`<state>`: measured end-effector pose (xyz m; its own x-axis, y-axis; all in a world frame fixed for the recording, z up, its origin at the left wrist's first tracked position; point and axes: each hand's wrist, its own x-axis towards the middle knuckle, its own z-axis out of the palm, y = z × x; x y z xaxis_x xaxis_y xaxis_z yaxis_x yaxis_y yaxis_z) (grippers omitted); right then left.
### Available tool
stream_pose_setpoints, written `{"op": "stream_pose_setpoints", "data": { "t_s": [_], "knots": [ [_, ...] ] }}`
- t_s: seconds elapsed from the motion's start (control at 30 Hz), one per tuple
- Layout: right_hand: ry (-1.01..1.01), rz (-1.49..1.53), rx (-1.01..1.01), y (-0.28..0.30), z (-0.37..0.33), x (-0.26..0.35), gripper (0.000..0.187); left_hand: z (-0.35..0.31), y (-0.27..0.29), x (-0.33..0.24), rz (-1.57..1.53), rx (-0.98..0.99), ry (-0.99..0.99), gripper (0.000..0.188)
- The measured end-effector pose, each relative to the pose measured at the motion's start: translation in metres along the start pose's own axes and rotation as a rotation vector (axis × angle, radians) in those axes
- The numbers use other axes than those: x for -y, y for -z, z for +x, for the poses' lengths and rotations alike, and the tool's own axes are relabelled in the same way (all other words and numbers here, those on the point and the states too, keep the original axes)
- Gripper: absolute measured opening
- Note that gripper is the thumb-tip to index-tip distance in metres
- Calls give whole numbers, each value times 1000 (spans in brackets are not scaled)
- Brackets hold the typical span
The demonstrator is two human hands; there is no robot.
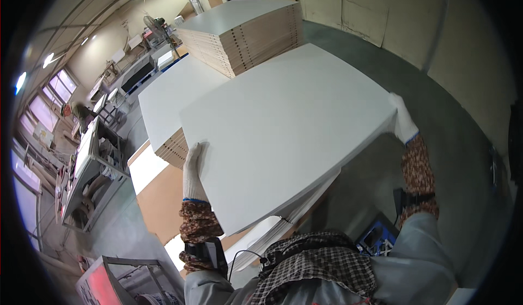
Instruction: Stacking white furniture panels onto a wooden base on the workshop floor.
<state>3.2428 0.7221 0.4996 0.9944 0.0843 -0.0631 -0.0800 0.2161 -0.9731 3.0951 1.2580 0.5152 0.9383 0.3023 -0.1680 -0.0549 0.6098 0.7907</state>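
A large pale grey board [289, 130] is held tilted in front of me, its broad flat face turned up. My left hand [194, 170], in a white knit glove, grips the board's left edge, the fingers lying along its side. At the far right corner my right hand [403, 118], gloved the same way, closes on the edge; its fingers are partly hidden. Behind the board's left side lies a lower stack of similar boards [177, 95]. Beyond it rises a taller stack [261, 40], with rows of small holes along its light wooden edges.
Brown cardboard [158, 201] and white sheets lie below the lower stack. A blue crate [378, 237] with small items stands near my right side. Another person [81, 114] is beside a workbench [84, 152] at the left. A pale wall [403, 16] runs along the right.
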Motion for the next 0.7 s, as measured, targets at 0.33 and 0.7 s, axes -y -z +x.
{"op": "stream_pose_setpoints", "data": {
  "t_s": [0.33,0.7],
  "knots": [
    [-98,-72,32,12,-165,16,63,-39,65,-25,119,-127,66,32],
    [367,-1069,559,-61,-45,64,46,-60,62,-50,498,44,158,38]
  ]
}}
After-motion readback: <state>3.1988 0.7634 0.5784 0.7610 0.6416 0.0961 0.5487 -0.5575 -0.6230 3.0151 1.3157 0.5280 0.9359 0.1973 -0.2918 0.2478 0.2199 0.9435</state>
